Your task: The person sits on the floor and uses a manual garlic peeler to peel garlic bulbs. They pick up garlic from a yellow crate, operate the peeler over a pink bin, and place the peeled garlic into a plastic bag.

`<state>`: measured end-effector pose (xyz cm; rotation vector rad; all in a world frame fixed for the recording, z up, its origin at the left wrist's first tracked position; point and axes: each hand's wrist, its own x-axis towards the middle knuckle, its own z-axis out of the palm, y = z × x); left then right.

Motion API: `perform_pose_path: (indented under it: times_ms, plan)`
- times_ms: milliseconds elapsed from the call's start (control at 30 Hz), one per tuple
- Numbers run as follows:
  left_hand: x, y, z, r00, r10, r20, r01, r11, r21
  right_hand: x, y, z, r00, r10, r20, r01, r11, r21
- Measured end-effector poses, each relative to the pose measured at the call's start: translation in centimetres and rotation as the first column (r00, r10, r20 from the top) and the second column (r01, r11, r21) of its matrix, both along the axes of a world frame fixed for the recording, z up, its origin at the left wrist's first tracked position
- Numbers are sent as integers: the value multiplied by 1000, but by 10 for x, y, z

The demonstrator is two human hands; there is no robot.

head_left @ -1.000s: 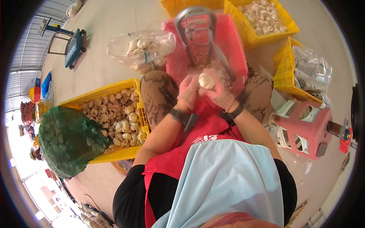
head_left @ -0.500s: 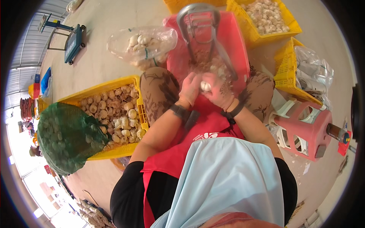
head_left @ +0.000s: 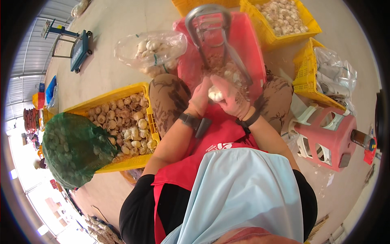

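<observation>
A white garlic bulb (head_left: 215,95) sits between my two hands, above my lap at the near end of a red tub (head_left: 248,44). My left hand (head_left: 200,99) is closed against the bulb's left side, fingertips meeting the other hand. From the right, my right hand (head_left: 231,99) wraps round the same bulb, its fingers lying over the top. Both hands look gloved, and parts of the fingers are hidden. Just beyond them, loose garlic and papery skins (head_left: 227,73) lie in the tub. A grey metal frame with a curved top (head_left: 208,12) stands over it.
To the left, a yellow crate (head_left: 122,164) holds garlic bulbs, with a green mesh sack (head_left: 73,150) over its end. A clear bag of garlic (head_left: 150,49) lies beside the tub. Right are yellow crates (head_left: 260,30), (head_left: 304,75) and a pink stool (head_left: 329,138). A platform scale (head_left: 80,51) stands far left.
The garlic bulb has shifted slightly left and toward me, and more of it shows. My fingers have changed their hold, with the right hand's fingers now stretched over the bulb's top.
</observation>
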<state>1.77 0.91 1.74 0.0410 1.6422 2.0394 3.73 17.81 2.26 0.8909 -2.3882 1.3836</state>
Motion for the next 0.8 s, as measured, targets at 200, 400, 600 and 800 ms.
perform_pose_path:
  times_ms: [200,400,600,800]
  plan:
    - [8,3,7,998,-58,4,54,954,295,-3,6,3,994,-56,98,54,998,20]
    - [8,4,16,998,45,46,-50,992,114,1,-4,0,988,-68,138,68,998,0]
    - [2,0,-2,991,27,-133,-44,991,-129,1,-12,-3,982,-69,178,56,995,78]
    - [4,1,12,973,-43,229,-77,866,493,-4,-4,-13,972,-101,211,115,992,-57]
